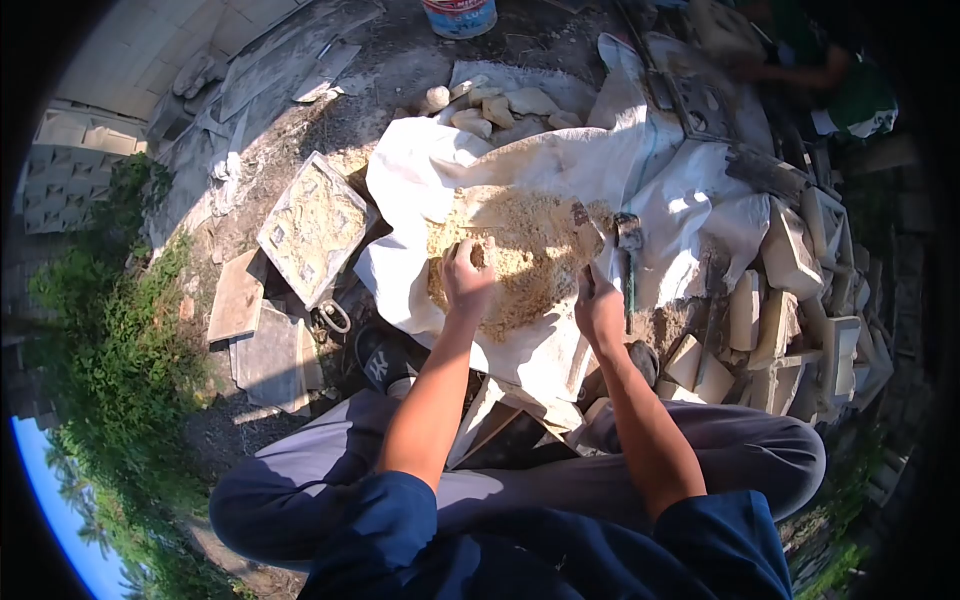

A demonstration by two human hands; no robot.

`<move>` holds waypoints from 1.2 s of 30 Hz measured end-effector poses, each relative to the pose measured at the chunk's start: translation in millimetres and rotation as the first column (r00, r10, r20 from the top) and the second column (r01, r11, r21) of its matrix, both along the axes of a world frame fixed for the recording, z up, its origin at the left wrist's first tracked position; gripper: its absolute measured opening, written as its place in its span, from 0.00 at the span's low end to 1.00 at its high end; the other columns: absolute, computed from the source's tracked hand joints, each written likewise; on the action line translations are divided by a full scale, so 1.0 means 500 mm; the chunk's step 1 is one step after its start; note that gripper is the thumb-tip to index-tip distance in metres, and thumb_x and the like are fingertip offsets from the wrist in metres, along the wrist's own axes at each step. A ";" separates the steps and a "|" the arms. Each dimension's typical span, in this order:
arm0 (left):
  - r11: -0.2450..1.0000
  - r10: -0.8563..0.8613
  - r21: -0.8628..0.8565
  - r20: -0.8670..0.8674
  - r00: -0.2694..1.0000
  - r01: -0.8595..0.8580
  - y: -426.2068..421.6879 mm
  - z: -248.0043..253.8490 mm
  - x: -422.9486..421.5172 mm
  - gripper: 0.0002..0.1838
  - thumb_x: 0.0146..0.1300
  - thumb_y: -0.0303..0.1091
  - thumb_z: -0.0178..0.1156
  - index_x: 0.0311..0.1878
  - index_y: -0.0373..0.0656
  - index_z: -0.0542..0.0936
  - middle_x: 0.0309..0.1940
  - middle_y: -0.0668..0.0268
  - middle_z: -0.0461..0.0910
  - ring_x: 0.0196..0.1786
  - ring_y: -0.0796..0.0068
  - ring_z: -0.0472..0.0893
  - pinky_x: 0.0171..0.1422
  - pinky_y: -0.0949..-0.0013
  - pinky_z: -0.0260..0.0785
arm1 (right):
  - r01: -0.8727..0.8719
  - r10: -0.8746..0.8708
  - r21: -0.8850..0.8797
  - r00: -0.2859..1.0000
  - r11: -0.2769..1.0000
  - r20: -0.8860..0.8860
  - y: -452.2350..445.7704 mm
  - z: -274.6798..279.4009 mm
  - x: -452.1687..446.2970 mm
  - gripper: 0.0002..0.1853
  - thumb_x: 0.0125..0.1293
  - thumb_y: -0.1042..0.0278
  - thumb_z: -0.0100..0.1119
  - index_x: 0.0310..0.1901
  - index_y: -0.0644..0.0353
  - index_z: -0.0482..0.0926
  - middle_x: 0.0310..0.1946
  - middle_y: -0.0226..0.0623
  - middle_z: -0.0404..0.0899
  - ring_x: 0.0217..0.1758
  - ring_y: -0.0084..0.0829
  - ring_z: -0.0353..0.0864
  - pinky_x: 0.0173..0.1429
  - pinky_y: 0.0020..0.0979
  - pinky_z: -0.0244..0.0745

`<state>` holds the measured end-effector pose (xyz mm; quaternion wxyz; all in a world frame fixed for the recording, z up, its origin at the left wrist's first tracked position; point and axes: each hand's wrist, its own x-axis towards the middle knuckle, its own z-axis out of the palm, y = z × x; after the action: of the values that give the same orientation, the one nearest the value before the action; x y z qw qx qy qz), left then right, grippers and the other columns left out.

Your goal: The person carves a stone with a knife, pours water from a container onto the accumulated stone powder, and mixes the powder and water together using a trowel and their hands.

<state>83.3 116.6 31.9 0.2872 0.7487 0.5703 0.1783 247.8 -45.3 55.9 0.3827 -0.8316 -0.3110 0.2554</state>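
A heap of damp yellowish sandy mix [530, 265] lies on a white woven sack [410, 160] spread in front of my crossed legs. My left hand [467, 278] is curled closed at the left part of the heap; what its fingers hold, if anything, is hard to make out. At the heap's right edge, my right hand [600, 305] grips a trowel, its rust-marked blade [588, 235] pointing away from me over the mix. Just right of it lies a hammer [628, 235] with a teal handle, resting on the sack.
Left of the sack sits a square mould [315, 230] coated with mix, near flat slabs [270, 355]. Several cast blocks [790, 255] pile up at right. Stones [490, 105] and a paint bucket [460, 18] are beyond. Another person's arm [800, 72] reaches in at upper right.
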 end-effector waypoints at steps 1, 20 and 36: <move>0.986 0.002 0.166 0.027 1.000 -0.006 -0.011 -0.001 -0.011 0.13 0.63 0.37 0.64 0.46 0.40 0.82 0.49 0.50 0.81 0.57 0.45 0.77 0.62 0.47 0.68 | 0.045 -0.039 -0.104 0.997 0.994 0.063 -0.001 0.002 -0.017 0.20 0.73 0.61 0.53 0.61 0.63 0.77 0.35 0.63 0.82 0.39 0.60 0.84 0.43 0.49 0.78; 0.934 0.276 0.201 0.111 0.955 -0.294 -0.106 -0.086 -0.034 0.29 0.71 0.45 0.59 0.69 0.38 0.72 0.66 0.45 0.72 0.70 0.45 0.69 0.74 0.50 0.60 | -0.156 0.012 -0.166 0.761 0.974 -0.649 0.060 0.012 -0.183 0.15 0.75 0.61 0.52 0.43 0.67 0.80 0.17 0.40 0.76 0.15 0.29 0.75 0.18 0.36 0.71; 0.901 0.350 -0.400 0.900 0.260 0.171 -0.057 -0.148 -0.014 0.24 0.66 0.18 0.51 0.66 0.32 0.70 0.54 0.56 0.81 0.55 0.67 0.83 0.57 0.60 0.78 | -0.310 0.313 -0.044 0.929 0.950 0.198 0.026 0.063 -0.166 0.22 0.71 0.63 0.60 0.64 0.56 0.77 0.42 0.51 0.84 0.39 0.51 0.85 0.42 0.44 0.80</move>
<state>76.2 88.1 -42.1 0.7154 0.3689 0.3439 0.4836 164.9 -32.1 87.3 0.2988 -0.7956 -0.4749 0.2285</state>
